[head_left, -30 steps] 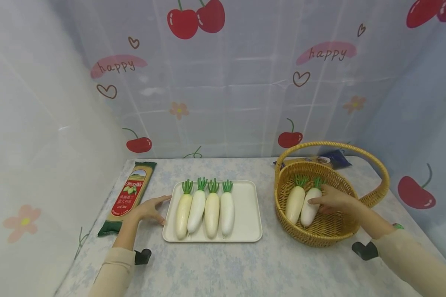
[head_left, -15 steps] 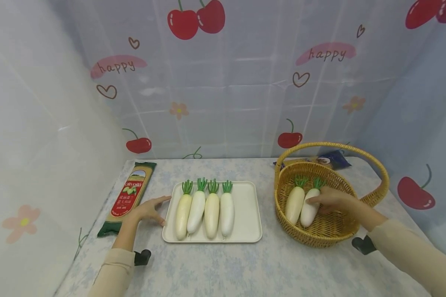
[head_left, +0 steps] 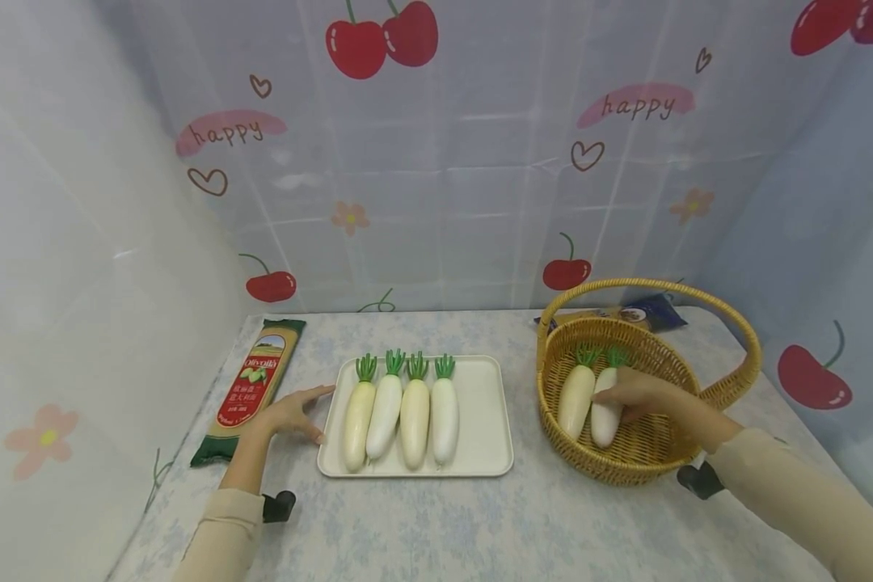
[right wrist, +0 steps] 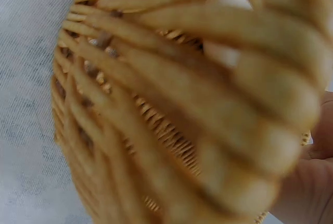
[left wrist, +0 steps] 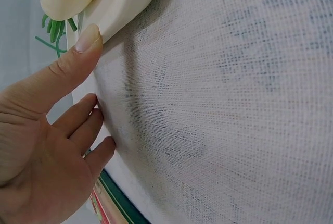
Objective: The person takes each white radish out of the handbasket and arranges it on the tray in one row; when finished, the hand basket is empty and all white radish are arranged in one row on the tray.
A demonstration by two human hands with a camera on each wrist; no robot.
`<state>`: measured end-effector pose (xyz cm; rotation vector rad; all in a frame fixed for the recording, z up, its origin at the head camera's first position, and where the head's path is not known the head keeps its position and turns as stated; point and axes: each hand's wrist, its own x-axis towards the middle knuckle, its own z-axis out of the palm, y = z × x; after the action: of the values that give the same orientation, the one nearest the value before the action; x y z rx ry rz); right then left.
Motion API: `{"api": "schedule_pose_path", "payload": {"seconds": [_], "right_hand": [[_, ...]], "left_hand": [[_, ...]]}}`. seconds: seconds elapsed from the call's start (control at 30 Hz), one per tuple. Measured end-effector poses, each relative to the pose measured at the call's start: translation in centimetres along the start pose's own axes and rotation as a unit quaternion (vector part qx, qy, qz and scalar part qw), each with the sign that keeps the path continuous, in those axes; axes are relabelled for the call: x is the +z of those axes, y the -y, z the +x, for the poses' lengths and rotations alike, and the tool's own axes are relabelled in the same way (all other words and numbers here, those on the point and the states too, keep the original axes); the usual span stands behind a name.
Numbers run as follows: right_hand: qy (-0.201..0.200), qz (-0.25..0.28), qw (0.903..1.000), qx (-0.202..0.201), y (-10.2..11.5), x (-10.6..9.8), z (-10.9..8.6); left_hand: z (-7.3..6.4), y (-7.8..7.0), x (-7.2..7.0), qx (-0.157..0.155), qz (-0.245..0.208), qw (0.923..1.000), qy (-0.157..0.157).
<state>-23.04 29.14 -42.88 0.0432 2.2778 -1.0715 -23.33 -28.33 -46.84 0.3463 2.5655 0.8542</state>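
Note:
In the head view my right hand [head_left: 642,394] reaches into a wicker basket [head_left: 589,462] and grips a white radish [head_left: 605,420] with green leaves. A creamier radish [head_left: 576,402] lies to its left in the same basket. The right wrist view is mostly filled by the basket's woven side [right wrist: 156,94], with part of my hand at the right edge. My left hand [head_left: 287,412] is spread at the left edge of a white tray [head_left: 483,420]. Its thumb [left wrist: 88,39] touches the tray rim in the left wrist view. Several radishes [head_left: 415,424] lie side by side on the tray.
A green and red pasta packet [head_left: 250,388] lies left of the tray. Another packet, dark blue [head_left: 658,311], lies behind the basket. The basket's tall handle [head_left: 647,282] arches over its opening. A patterned curtain [head_left: 436,162] hangs at the back.
My right hand has shifted slightly left in the basket, and the white radish has moved a little with it. My left hand and the tray have stayed in place.

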Motion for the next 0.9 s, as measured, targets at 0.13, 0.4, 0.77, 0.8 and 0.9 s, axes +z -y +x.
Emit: {"api": "schedule_pose_path", "payload": {"seconds": [0.13, 0.4, 0.77, 0.8, 0.9], "right_hand": [[0.001, 0.007, 1.0, 0.004, 0.1, 0.1, 0.2], [0.006, 0.025, 0.9997, 0.001, 0.0, 0.0, 0.2], [-0.02, 0.025, 0.9984, -0.047, -0.1, -0.8, -1.4], [-0.022, 0.013, 0.9984, -0.05, -0.1, -0.9, -1.6], [-0.024, 0.0, 0.998, -0.059, -0.3, -1.2, -1.9]], "left_hand": [[0.0, 0.0, 0.0, -0.004, 0.0, 1.0, 0.0], [-0.1, -0.2, 0.0, -0.008, 0.003, 1.0, -0.001], [0.0, -0.1, -0.1, 0.0, 0.002, 1.0, 0.002], [0.0, 0.0, 0.0, 0.001, 0.001, 1.0, 0.002], [0.0, 0.0, 0.0, 0.001, 0.0, 1.0, 0.003]]}}
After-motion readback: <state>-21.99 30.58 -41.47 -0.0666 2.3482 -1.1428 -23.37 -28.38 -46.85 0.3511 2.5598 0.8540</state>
